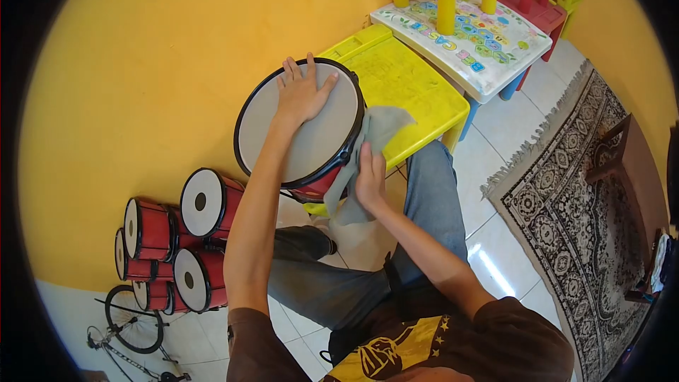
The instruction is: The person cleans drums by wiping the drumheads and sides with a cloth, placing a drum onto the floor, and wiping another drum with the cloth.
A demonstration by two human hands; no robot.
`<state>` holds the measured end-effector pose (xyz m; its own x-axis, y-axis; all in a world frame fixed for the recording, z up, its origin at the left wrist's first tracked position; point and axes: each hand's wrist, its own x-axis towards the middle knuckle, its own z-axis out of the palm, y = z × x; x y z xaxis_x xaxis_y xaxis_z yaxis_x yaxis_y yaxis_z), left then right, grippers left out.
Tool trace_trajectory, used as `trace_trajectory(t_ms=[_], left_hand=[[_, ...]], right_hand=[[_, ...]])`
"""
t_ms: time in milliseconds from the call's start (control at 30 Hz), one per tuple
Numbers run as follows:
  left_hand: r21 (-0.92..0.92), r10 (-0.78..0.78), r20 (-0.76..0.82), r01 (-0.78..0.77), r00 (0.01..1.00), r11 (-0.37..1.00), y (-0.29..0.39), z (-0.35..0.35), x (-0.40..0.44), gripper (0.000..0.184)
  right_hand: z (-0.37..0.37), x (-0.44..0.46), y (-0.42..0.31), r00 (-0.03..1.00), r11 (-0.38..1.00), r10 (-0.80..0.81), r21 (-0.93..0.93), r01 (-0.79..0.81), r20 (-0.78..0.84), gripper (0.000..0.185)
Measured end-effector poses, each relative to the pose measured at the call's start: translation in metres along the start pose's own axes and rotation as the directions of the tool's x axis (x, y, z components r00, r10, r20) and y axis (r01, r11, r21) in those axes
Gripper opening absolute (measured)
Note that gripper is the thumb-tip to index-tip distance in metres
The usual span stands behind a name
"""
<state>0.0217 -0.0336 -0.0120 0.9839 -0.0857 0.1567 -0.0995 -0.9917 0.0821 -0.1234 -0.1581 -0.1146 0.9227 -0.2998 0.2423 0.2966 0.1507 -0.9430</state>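
One drum (258,127); lopsided pressure could tip it
Left hand (303,95) open at 12 o'clock; right hand (369,182) gripping cloth (387,126) at 4 o'clock.

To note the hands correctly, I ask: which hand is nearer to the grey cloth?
Right. The right hand holds the grey cloth against the red drum; the left hand lies on the drumhead, farther away.

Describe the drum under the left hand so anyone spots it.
Find the yellow table by the orange wall. At its left end: red drum, left hand on its head. Bigger than the stacked drums, it lacks their dark centre dots.
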Motion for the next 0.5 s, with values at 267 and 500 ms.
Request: trace_trajectory(t_ms=[267, 500], left_hand=[[-0.016, 0.006, -0.005, -0.006, 1.000, 1.000, 0.000, 0.000, -0.002, 0.090], [-0.045, 0.022, -0.013, -0.023, 1.000, 0.999, 0.000, -0.002, -0.002, 0.096]], right_hand=[[-0.016, 0.020, -0.007, 0.971, 0.976, 0.187, -0.145, -0.165, 0.151, 0.045], [-0.061, -0.025, -0.009, 0.887, 0.886, -0.446, 0.082, 0.457, -0.123, 0.034]])
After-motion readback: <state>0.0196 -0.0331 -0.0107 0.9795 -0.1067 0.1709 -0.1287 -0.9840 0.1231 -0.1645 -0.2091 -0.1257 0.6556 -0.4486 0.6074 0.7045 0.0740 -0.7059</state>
